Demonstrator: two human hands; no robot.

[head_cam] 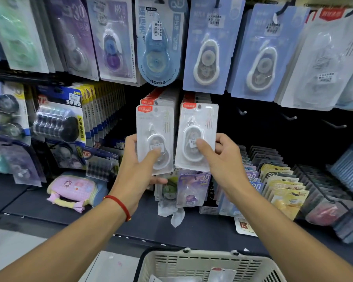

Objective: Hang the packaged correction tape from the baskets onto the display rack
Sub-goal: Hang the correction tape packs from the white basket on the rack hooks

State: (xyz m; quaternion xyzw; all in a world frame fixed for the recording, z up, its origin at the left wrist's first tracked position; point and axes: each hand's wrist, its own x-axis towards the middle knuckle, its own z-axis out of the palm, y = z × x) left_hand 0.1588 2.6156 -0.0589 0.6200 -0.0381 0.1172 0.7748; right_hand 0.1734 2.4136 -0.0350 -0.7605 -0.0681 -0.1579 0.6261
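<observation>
Gripping white packs (155, 137) in both hands (138, 169)

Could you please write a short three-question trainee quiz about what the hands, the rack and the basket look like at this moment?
1. True or false: the left hand is empty.
2. The right hand grips: A) a white-carded correction tape pack; B) the pink pouch; C) nothing.
3. Where are bare hooks on the rack?

Key: 1. False; it grips a stack of white packs. 2. A. 3. Right of the held packs, below the blue packs. The basket sits lower.
</observation>
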